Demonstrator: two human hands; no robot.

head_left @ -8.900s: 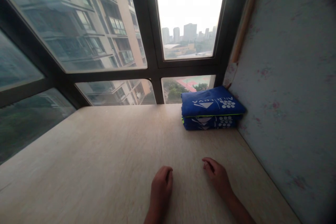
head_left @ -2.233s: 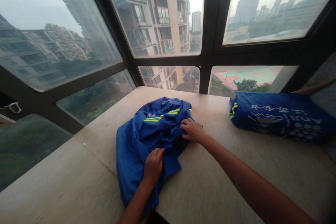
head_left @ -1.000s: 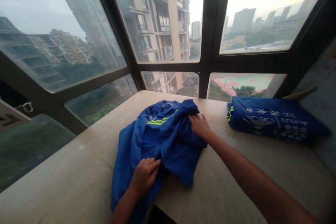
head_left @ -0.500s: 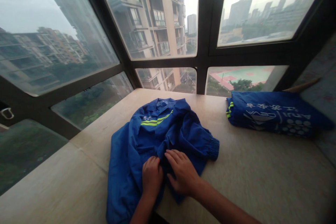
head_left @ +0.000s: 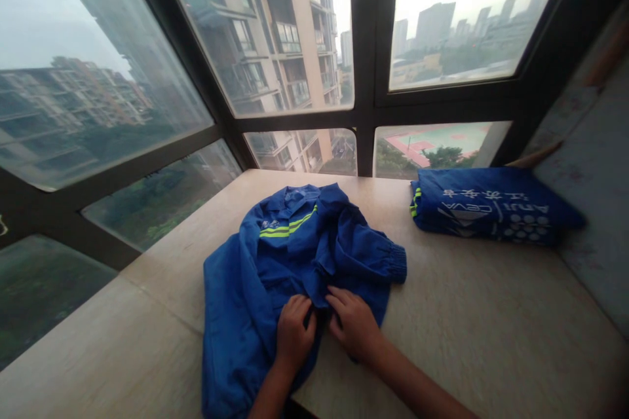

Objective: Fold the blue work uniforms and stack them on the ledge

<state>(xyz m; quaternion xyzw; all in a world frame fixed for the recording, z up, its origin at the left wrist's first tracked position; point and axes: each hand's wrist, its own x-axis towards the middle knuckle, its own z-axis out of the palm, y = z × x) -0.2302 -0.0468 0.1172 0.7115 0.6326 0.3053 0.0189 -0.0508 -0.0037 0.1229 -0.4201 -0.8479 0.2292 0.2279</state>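
Note:
A blue jacket (head_left: 289, 255) with yellow-green chest stripes lies spread and rumpled on the pale stone-like ledge, its collar toward the window. My left hand (head_left: 295, 334) rests on the lower front of the jacket, fingers curled against the cloth near the front opening. Just to its right, my right hand (head_left: 354, 322) touches the lower right front panel with fingers bent over the fabric. The jacket's right cuff lies out to the right, and its other sleeve runs down the left side.
A folded blue garment (head_left: 481, 206) with white printing lies at the back right of the ledge (head_left: 481, 314), beside the wall. Dark window frames (head_left: 364, 78) border the ledge at the back and left.
Both hands have shifted slightly; the left has moved right and its thumb now shows. The front hem has shifted with them. The camera view has turned a little to the right.

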